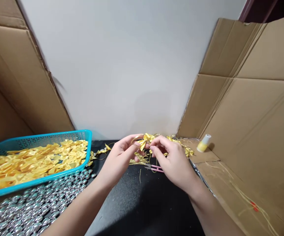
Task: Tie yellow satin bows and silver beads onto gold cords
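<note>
My left hand (pixel 118 159) and my right hand (pixel 172 159) meet over the black table (pixel 137 203), fingers pinched together on a small yellow ribbon bow (pixel 143 141). Under the hands lie thin gold strings (pixel 138 160) and small pink-handled snips (pixel 155 168). A heap of finished yellow bows (pixel 181 146) lies just behind my right hand.
A teal plastic basket (pixel 58 135) full of yellow ribbon bows stands at the left. Several silver bells (pixel 33 205) are spread in front of it. A yellow thread spool (pixel 203 143) lies at the right on cardboard. Cardboard sheets (pixel 255 108) lean on both sides against a white wall.
</note>
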{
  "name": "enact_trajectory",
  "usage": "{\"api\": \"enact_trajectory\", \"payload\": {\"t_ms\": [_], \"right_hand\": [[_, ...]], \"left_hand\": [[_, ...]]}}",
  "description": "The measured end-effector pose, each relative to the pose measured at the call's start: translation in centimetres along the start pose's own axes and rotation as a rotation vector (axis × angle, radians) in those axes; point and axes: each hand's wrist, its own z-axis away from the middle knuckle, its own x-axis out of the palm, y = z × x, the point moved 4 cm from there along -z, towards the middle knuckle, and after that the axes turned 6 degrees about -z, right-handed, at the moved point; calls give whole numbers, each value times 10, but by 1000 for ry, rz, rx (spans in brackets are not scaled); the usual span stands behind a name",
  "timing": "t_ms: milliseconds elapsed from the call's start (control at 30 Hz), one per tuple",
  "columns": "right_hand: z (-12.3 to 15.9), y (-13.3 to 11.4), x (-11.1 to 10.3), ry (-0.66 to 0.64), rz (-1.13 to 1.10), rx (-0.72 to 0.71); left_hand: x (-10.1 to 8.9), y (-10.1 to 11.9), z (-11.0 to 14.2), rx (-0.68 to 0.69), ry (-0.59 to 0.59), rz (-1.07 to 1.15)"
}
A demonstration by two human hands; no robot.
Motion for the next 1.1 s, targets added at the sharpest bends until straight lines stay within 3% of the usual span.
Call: {"api": "enact_trajectory", "payload": {"t_ms": [200, 1100], "right_hand": [[2, -4, 1, 61, 56, -33], [2, -1, 4, 97, 113, -60]], "left_hand": [[-2, 4, 3, 25, -3, -36], [-2, 14, 9, 63, 32, -222]]}}
